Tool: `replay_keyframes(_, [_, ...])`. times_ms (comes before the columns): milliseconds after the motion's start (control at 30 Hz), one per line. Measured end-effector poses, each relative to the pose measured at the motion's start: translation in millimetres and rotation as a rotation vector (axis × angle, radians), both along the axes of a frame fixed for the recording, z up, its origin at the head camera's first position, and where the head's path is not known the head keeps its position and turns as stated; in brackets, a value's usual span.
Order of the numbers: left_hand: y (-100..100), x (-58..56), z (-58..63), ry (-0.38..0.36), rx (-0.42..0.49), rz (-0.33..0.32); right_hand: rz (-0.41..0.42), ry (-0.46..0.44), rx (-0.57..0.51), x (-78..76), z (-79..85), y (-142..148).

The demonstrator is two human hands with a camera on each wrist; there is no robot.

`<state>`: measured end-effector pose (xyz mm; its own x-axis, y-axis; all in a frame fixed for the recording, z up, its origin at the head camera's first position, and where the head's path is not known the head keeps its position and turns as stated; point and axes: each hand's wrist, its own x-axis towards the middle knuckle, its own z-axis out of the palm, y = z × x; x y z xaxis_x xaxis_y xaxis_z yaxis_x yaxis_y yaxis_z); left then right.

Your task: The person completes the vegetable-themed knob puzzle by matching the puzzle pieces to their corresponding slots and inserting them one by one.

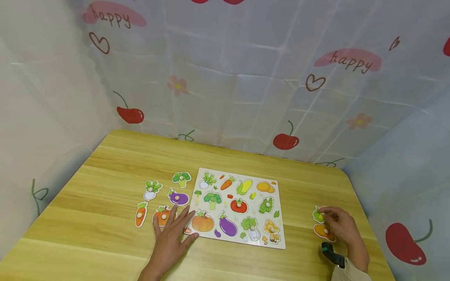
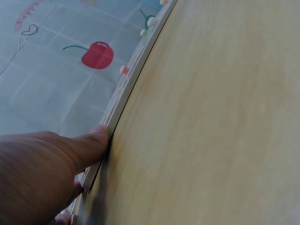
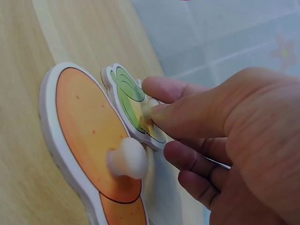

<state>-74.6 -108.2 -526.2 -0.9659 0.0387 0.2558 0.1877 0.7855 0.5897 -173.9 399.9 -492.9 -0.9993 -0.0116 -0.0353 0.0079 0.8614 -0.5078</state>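
Note:
My right hand pinches the knob of a green and yellow corn piece between thumb and fingertip at the table's right side. Just below the corn lies an orange-brown potato-shaped piece with a white knob. With fingers spread, my left hand rests at the lower left corner of the vegetable puzzle board, its thumb against the board's edge in the left wrist view. Partly behind its fingers is a pumpkin piece. Knobbed tomato and mushroom pieces sit in the board.
Left of the board lie loose knobbed pieces: broccoli, eggplant, white radish and carrot. A wrist camera is on the right forearm. A printed curtain hangs behind the wooden table.

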Motion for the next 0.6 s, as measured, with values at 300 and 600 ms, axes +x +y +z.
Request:
replay_keyframes(300, [-1.5, -0.5, 0.2, -0.007, -0.006, 0.003, 0.0, 0.026, 0.0, -1.4, -6.6, -2.8])
replay_keyframes(600, [-1.1, -0.5, -0.9, -0.015, 0.005, -0.002, 0.017, 0.09, 0.011, -0.8, -5.7, -6.5])
